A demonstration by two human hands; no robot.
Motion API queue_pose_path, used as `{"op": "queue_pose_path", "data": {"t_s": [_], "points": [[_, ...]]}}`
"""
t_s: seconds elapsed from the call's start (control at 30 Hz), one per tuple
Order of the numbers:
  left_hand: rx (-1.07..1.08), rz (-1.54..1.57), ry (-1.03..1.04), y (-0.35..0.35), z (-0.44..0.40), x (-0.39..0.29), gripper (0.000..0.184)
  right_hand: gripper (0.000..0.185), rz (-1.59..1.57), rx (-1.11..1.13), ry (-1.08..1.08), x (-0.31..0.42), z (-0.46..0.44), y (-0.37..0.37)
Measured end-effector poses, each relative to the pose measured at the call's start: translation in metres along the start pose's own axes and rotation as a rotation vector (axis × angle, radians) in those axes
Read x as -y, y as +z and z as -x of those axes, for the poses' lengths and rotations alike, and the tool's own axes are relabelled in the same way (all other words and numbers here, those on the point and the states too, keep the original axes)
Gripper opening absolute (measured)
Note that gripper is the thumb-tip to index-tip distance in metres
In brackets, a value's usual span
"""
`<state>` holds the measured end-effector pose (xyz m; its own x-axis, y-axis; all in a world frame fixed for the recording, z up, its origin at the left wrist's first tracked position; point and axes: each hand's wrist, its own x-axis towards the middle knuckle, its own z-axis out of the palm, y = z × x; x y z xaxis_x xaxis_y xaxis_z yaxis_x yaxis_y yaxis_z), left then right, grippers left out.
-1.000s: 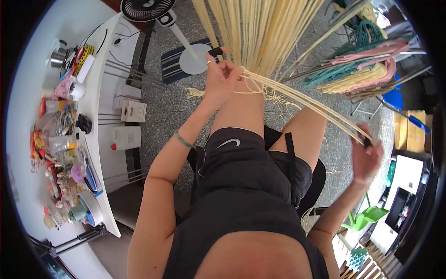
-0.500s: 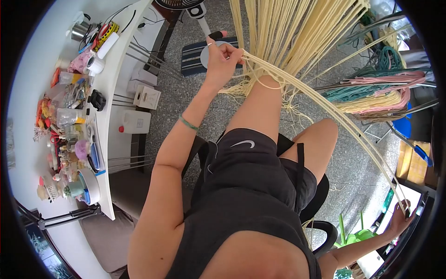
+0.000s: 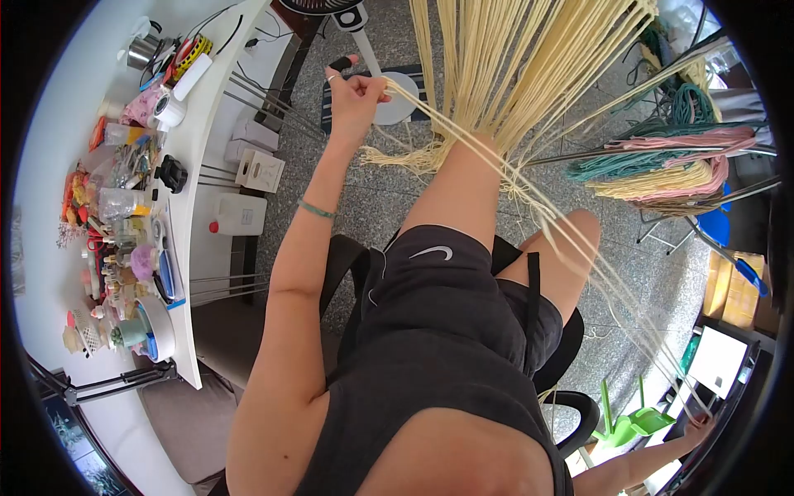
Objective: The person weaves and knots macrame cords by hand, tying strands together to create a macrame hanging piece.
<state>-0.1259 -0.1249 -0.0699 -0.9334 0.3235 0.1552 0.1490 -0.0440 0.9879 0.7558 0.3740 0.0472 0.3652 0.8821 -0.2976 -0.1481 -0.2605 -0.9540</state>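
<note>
Long cream cords (image 3: 451, 126) stretch across my lap from one hand to the other. One end is pinched between the fingers of my left hand (image 3: 356, 97), whose outstretched thumb has a black wrap. Far out at the lower right, my right hand (image 3: 699, 428) is closed around the other end, its fingers small and partly hidden. Motion blurs the cords near my right knee. Beyond my knees hangs a dense curtain of cream cords (image 3: 529, 66), with a tangled bunch of loose ends (image 3: 405, 159) beside my left knee.
At left, a white table (image 3: 186, 273) carries many small items. A fan (image 3: 364, 41) stands ahead on its base. Teal, pink and cream cord bundles (image 3: 662, 165) hang on a rod at right. A green dustpan (image 3: 649, 422) is near my right arm.
My left hand has moved left, drawing its end of the cords along. My right hand has shifted down and slightly left. The cords between them now run lower and look blurred.
</note>
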Motion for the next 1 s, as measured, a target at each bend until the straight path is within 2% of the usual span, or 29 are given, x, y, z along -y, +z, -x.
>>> {"op": "queue_pose_path", "data": {"t_s": [0.03, 0.07, 0.17, 0.2, 0.23, 0.33, 0.37, 0.4, 0.43, 0.47, 0.5, 0.57, 0.63, 0.77, 0.8, 0.83, 0.9, 0.97, 1.0], "points": [[0.05, -0.005, 0.025, 0.005, 0.006, -0.012, 0.047, 0.044, 0.51, -0.206, -0.246, -0.003, 0.005, 0.013], [0.092, 0.009, 0.029, 0.013, 0.011, -0.018, 0.047, 0.044, 0.503, -0.214, -0.247, -0.007, 0.0, 0.027], [0.249, 0.09, 0.008, 0.05, 0.034, -0.04, 0.047, 0.058, 1.092, 0.119, -0.308, -0.037, -0.028, 0.077], [0.306, 0.159, -0.021, 0.063, 0.044, -0.044, 0.045, 0.053, 1.215, 0.26, -0.427, -0.052, -0.012, 0.113], [0.37, 0.161, -0.04, 0.075, 0.055, -0.054, 0.047, 0.049, 1.25, 0.422, -0.543, -0.075, 0.045, 0.172], [0.504, 0.231, -0.099, 0.104, 0.088, -0.072, 0.049, 0.036, 1.112, 0.944, -0.723, -0.14, 0.243, 0.324], [0.524, 0.229, -0.097, 0.11, 0.097, -0.074, 0.049, 0.035, 1.002, 1.007, -0.614, -0.15, 0.32, 0.357], [0.552, 0.26, -0.137, 0.115, 0.106, -0.076, 0.049, 0.032, 0.752, 1.193, -0.627, -0.172, 0.357, 0.379], [0.571, 0.289, -0.178, 0.118, 0.113, -0.078, 0.049, 0.031, 0.526, 1.28, -0.595, -0.197, 0.386, 0.392], [0.6, 0.277, -0.183, 0.118, 0.119, -0.081, 0.048, 0.031, 0.545, 1.362, -0.565, -0.211, 0.412, 0.402], [0.598, 0.271, -0.183, 0.118, 0.123, -0.083, 0.048, 0.028, 0.768, 1.36, -0.632, -0.214, 0.437, 0.408], [0.571, 0.297, -0.173, 0.118, 0.128, -0.084, 0.045, 0.026, 0.989, 1.348, -0.691, -0.227, 0.465, 0.415], [0.568, 0.279, -0.149, 0.116, 0.128, -0.08, 0.044, 0.022, 0.266, 1.545, -0.171, -0.254, 0.476, 0.419], [0.573, 0.219, -0.143, 0.115, 0.133, -0.065, 0.042, 0.02, 0.203, 1.466, -0.11, -0.247, 0.483, 0.413], [0.595, 0.245, -0.18, 0.114, 0.134, -0.064, 0.032, 0.02, 0.217, 1.451, -0.136, -0.246, 0.481, 0.412], [0.596, 0.254, -0.185, 0.114, 0.135, -0.063, 0.032, 0.02, 0.231, 1.44, -0.162, -0.246, 0.48, 0.41], [0.541, 0.319, -0.412, 0.114, 0.138, -0.06, 0.02, 0.019, 0.228, 1.424, -0.172, -0.237, 0.482, 0.408], [0.573, 0.372, -0.476, 0.112, 0.138, -0.054, 0.022, 0.019, 0.218, 1.413, -0.176, -0.232, 0.481, 0.406], [0.601, 0.402, -0.619, 0.112, 0.138, -0.056, 0.03, 0.019, 0.214, 1.449, -0.187, -0.231, 0.478, 0.406]]}}
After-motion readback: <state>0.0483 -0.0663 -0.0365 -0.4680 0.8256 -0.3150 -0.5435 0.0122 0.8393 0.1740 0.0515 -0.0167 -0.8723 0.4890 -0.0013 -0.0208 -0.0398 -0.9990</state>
